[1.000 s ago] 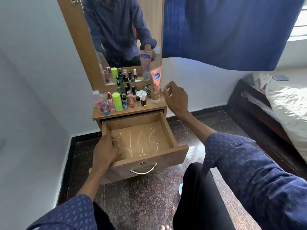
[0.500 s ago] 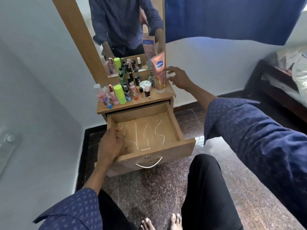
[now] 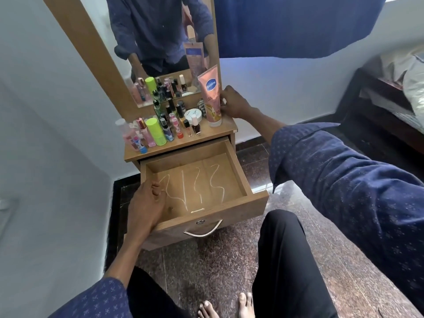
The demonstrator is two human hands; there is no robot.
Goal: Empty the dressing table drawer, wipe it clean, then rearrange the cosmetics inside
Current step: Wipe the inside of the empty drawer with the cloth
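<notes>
Pink tube (image 3: 211,97) upright against right hand's grip (image 3: 231,104)

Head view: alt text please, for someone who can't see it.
A person's right hand grips a pink lotion tube among cosmetics on a dressing table top, while the left hand rests in the open drawer, streaked with white lines.

"vaseline" logo and partial "glu…" on the pink tube (image 3: 210,97)

A home bedroom: mirrored dressing table (image 3: 183,143), bed (image 3: 390,99), blue curtain (image 3: 298,26).
</notes>
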